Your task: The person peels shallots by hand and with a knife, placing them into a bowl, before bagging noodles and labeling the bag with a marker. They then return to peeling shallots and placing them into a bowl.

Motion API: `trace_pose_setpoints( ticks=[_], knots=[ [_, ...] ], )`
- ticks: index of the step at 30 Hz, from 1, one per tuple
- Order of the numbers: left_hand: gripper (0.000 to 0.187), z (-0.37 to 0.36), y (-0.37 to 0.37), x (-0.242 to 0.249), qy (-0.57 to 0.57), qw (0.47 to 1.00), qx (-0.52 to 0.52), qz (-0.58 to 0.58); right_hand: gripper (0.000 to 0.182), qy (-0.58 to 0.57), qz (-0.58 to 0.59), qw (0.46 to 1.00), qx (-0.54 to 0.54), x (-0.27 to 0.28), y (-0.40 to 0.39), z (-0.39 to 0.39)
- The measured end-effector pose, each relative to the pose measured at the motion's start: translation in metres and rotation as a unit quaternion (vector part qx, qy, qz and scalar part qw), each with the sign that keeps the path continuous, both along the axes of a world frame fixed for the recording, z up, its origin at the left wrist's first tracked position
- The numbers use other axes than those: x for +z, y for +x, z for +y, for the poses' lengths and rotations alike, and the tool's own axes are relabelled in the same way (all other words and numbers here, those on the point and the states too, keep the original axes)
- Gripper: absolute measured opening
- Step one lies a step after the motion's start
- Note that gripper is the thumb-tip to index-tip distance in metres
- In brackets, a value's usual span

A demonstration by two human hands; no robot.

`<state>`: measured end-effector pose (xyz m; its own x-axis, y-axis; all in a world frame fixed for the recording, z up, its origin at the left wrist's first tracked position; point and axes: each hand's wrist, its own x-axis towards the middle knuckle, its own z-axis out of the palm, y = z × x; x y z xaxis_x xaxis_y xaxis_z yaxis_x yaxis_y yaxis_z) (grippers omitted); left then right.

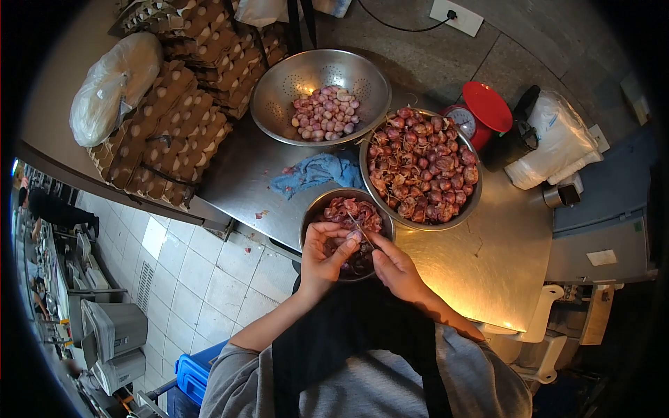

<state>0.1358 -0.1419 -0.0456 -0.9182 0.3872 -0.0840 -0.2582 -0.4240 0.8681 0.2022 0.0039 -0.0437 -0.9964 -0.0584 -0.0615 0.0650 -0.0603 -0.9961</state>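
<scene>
Between the fingers of my left hand is a small pale-pink shallot. My right hand grips a small knife, its thin blade against the shallot. Both hands are over a metal bowl holding reddish peelings. Behind it to the right stands a large metal bowl heaped with unpeeled red shallots. A perforated metal colander at the back holds peeled shallots. A crumpled blue cloth lies between colander and peelings bowl.
Egg trays are stacked at the left, with a plastic bag on top. A red scale and another plastic bag stand at the back right. The steel table ends near my body. A person is far left.
</scene>
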Motion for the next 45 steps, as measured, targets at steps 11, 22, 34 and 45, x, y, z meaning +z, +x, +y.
trace_pose_setpoints(
  ticks=[11, 22, 34, 45],
  knots=[
    [0.027, -0.007, -0.001, 0.013, 0.092, 0.983, -0.095, -0.126, 0.042, -0.049, -0.096, 0.993, -0.052, 0.020, -0.002, 0.011],
    [0.024, -0.006, 0.000, -0.003, 0.079, 0.984, -0.072, -0.145, 0.042, 0.091, 0.010, 0.996, 0.022, 0.027, 0.001, 0.002],
    [0.025, -0.005, 0.000, 0.000, 0.079, 0.986, -0.076, -0.129, 0.040, 0.067, -0.006, 0.998, 0.000, 0.018, 0.002, 0.003],
    [0.026, -0.005, 0.000, 0.004, 0.074, 0.984, -0.079, -0.139, 0.043, -0.065, -0.090, 0.994, 0.007, 0.015, 0.005, 0.008]
  ],
)
